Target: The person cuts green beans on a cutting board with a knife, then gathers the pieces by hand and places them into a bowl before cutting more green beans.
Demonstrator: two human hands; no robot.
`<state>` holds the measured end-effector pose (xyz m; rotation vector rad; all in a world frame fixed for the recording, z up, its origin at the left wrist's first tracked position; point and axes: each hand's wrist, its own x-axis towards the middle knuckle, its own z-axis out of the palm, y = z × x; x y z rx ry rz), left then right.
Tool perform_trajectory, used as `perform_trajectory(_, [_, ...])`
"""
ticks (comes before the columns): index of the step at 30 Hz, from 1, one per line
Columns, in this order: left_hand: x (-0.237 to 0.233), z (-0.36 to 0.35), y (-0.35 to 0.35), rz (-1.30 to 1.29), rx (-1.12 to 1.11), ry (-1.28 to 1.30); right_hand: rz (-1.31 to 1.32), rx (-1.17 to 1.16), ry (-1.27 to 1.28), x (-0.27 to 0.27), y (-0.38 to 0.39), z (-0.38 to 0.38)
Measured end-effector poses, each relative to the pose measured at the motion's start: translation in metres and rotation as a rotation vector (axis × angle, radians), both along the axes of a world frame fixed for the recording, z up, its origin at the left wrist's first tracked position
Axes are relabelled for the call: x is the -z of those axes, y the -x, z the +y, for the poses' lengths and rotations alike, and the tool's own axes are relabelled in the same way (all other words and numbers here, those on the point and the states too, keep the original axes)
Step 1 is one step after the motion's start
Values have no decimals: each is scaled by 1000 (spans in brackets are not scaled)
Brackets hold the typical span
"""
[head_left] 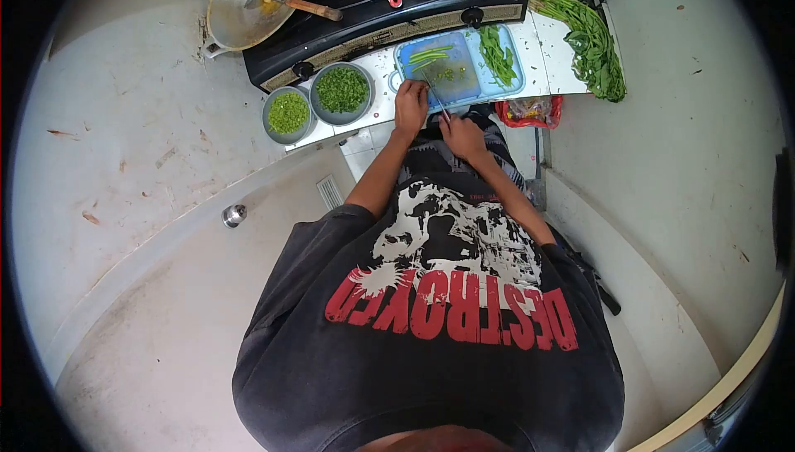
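Gripping the knife, the right hand sits at the near edge of the blue cutting board in the head view, its fingers closed round the handle and the blade slanting forward and leftward over the board. The left hand is at the board's near left corner, fingers bent and bunched close beside the blade; whether it pinches a piece of stalk I cannot tell.

Green stalks lie on the board's far left part, small cut bits near its middle, and a heap of leaves along its right side. Left of the board stand a larger bowl of dark chopped greens and, farther left, a smaller bowl of paler ones. Beyond the board is the black stove; to its right lies a leafy bunch.

The likeliest trouble, I judge, is a nicked left fingertip, since blade and fingers are so near; a slip on wet stalks could cause it. Loose stalks might also roll under an uneven push, and bits could spill over the board's near edge if swept carelessly.
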<state>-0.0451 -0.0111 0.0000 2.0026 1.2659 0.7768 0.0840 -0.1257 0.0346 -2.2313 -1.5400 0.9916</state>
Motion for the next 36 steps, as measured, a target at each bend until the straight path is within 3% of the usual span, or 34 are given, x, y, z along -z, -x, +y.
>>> perform_trajectory(7, [-3, -1, 5, 28, 47, -98, -49, -1, -20, 3, 2, 7])
perform_trajectory(13, [-5, 1, 1, -27, -39, 80, -68, -7, 29, -6, -4, -14])
perform_trajectory(28, [-10, 1, 5, 5, 31, -40, -54, -22, -18, -1, 2, -8])
perform_trajectory(36, [-6, 2, 6, -37, 23, 32, -62, -9, -42, 9, 5, 7])
